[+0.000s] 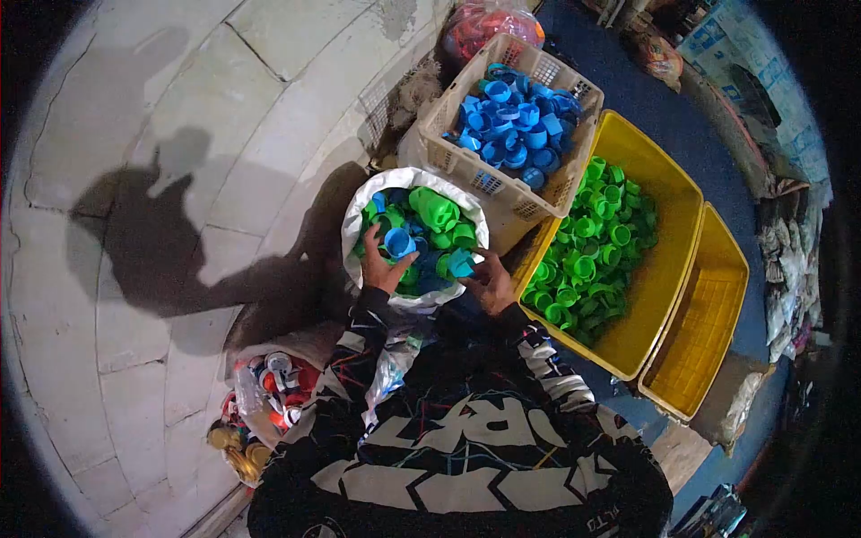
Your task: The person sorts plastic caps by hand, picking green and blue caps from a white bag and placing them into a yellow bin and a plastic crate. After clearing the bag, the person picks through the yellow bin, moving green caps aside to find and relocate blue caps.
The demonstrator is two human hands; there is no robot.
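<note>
A white sack (pixel 352 199) with a rolled rim stands open in front of me, filled with green and blue plastic caps. My left hand (pixel 378 266) reaches over its near left side, thumb and fingers closed around a blue cap (pixel 398 242). At the right rim, my right hand (pixel 491 283) pinches a teal cap (pixel 460 263) between thumb and fingers. A larger green cap (pixel 434 209) lies on top of the pile at the far side of the sack.
A beige crate (pixel 560 191) of blue caps sits behind the sack. To the right stand a yellow tub (pixel 674 211) of green caps and a second yellow tub (pixel 695 345). Bags of red, white and gold caps (pixel 280 381) are at lower left, beside a block wall (pixel 134 296).
</note>
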